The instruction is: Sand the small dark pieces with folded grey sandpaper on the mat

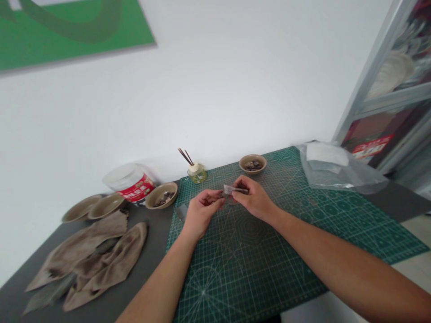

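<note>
Head view: you're pinching a small clear plastic packet (235, 189) between your left hand (202, 213) and right hand (254, 199), both clamped on it and close together above the middle of the green cutting mat (286, 255). A dark piece is showing at the packet's right end. You're working with a tan bowl of dark pieces (252, 163) at the mat's far edge, and another tan bowl (161, 196) just left of the mat.

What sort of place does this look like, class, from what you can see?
Likely a craft workroom: a green cutting mat on a dark table, with a bowl of dark pieces and a reed diffuser nearby.
</note>
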The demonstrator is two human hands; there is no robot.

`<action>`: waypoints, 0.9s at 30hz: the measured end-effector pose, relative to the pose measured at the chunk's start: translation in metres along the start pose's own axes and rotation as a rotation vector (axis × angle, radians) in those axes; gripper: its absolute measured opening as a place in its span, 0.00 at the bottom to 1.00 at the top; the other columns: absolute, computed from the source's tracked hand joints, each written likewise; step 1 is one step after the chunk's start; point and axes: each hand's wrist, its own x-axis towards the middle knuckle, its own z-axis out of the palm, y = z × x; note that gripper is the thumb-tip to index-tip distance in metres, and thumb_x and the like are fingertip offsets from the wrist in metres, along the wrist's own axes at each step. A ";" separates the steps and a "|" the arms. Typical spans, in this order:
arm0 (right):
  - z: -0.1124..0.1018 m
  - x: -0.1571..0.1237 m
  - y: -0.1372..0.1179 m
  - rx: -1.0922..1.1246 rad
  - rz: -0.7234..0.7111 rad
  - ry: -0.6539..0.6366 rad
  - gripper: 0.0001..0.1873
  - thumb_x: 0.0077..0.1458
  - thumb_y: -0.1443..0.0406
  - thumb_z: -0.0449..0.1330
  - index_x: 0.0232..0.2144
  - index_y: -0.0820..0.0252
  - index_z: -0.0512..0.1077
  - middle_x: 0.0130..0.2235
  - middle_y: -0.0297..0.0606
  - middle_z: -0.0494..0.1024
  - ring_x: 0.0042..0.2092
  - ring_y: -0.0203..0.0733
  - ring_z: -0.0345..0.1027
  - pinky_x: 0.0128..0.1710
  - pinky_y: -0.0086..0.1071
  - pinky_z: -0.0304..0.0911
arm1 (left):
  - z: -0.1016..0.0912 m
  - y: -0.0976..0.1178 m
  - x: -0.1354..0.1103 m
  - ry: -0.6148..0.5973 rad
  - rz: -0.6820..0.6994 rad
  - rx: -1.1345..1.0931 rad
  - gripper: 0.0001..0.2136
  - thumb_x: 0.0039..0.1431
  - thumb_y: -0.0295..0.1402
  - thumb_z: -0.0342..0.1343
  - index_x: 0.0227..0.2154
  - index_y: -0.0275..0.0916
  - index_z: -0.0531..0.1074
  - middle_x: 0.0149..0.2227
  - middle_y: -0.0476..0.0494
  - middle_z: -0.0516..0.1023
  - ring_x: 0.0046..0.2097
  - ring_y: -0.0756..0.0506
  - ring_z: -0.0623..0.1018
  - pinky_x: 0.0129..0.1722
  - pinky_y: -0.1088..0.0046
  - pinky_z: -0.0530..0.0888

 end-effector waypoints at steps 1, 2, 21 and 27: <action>0.000 -0.001 -0.001 -0.018 -0.025 -0.017 0.04 0.50 0.66 0.59 0.31 0.58 0.67 0.30 0.31 0.74 0.31 0.35 0.68 0.33 0.28 0.65 | -0.001 0.001 0.000 -0.013 0.001 0.030 0.13 0.48 0.32 0.65 0.37 0.36 0.74 0.28 0.48 0.77 0.28 0.51 0.75 0.31 0.76 0.71; -0.001 -0.001 -0.003 -0.027 -0.048 -0.035 0.04 0.49 0.67 0.59 0.30 0.58 0.68 0.32 0.32 0.75 0.33 0.36 0.68 0.34 0.28 0.65 | -0.001 0.001 0.000 -0.026 0.003 0.059 0.12 0.49 0.33 0.64 0.37 0.36 0.74 0.27 0.48 0.77 0.28 0.51 0.74 0.30 0.76 0.71; -0.005 -0.001 -0.006 -0.258 -0.168 -0.096 0.09 0.50 0.67 0.63 0.36 0.57 0.78 0.37 0.36 0.80 0.39 0.40 0.72 0.41 0.31 0.64 | -0.003 0.006 -0.001 -0.071 0.028 0.188 0.10 0.48 0.34 0.64 0.34 0.37 0.76 0.26 0.49 0.74 0.29 0.50 0.73 0.30 0.76 0.68; -0.007 -0.002 -0.006 -0.364 -0.165 -0.071 0.05 0.51 0.65 0.62 0.31 0.59 0.78 0.30 0.33 0.78 0.32 0.38 0.70 0.32 0.28 0.60 | -0.004 0.002 0.000 -0.061 0.007 0.152 0.11 0.47 0.33 0.65 0.35 0.37 0.76 0.26 0.50 0.75 0.28 0.51 0.73 0.29 0.76 0.68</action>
